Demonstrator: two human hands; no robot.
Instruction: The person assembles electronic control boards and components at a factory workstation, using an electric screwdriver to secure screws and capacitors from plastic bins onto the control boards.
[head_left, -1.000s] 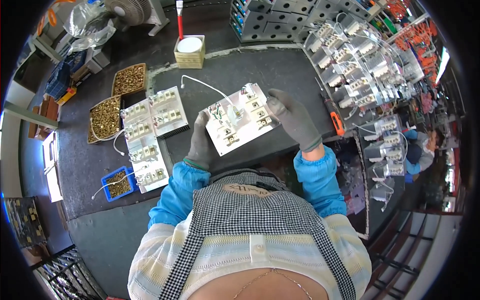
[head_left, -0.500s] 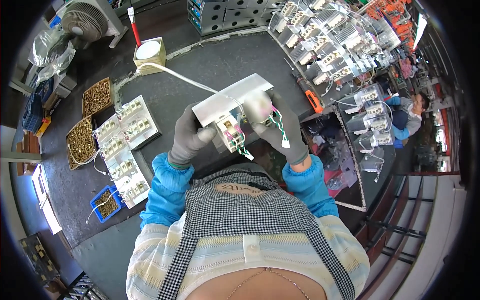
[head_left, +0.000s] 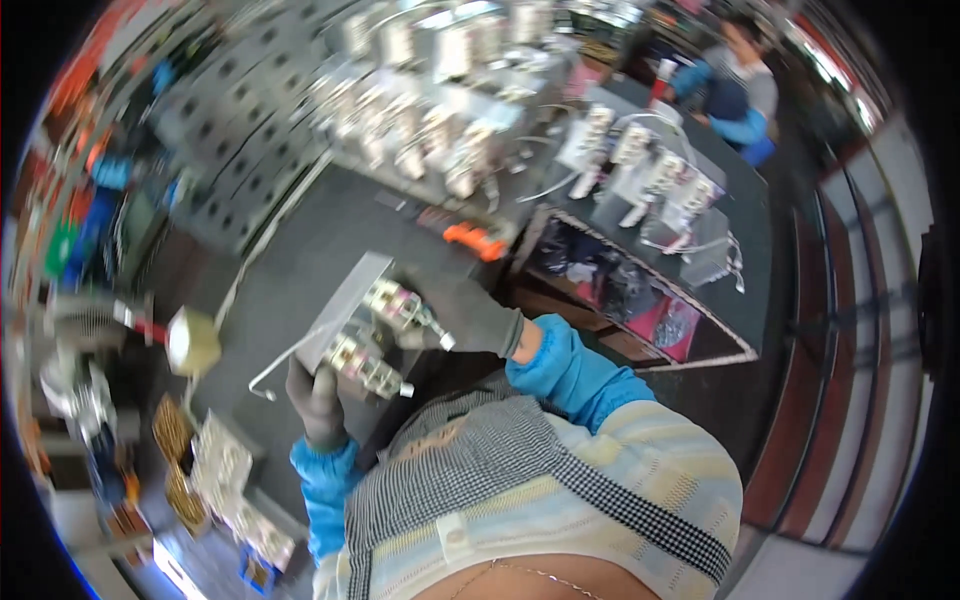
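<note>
Between my two hands is a heatsink assembly (head_left: 352,298), a silver metal plate carrying two pale blocks with short wires and small white plugs. My left hand (head_left: 318,402), in a grey glove, grips its lower left end with the thumb along the edge. The gloved right hand (head_left: 465,312) closes on the opposite end; its fingertips are partly hidden behind the blocks. A white cable (head_left: 285,368) trails off the assembly to the left and ends in a small tip. The assembly is held tilted above the dark bench (head_left: 290,275).
Many similar assemblies (head_left: 440,130) crowd the far side, and several more (head_left: 650,180) stand at the right. An orange tool (head_left: 475,240) lies near the bench's far edge. A bin (head_left: 640,275) holds bags. A blue tray (head_left: 257,570) sits lower left; a person (head_left: 740,90) works beyond.
My view has swung to the right, so the bench and its trays have shifted left and down. The assembly has turned in my hands and is still held by both.
</note>
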